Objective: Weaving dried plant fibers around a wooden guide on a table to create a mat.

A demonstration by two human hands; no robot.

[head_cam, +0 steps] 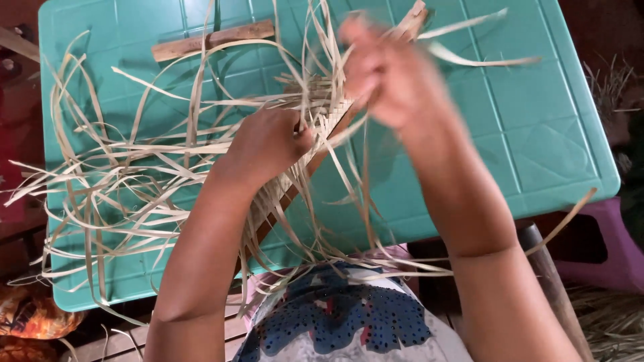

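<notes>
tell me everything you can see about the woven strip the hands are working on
The woven strip is a narrow band of pale, flat, straw-like strands plaited crosswise. It runs diagonally over the green table, loose ends fanning out all round. The left hand grips its middle; the blurred right hand pulls strands at its upper end.

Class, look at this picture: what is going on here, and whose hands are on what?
A person is working with both bare hands on a woven strip of pale flat strands above a green plastic table. The left hand grips the woven part, while the right hand, blurred, is raised among the loose strands that fan out across the table. A wooden stick lies near the far edge.
</notes>
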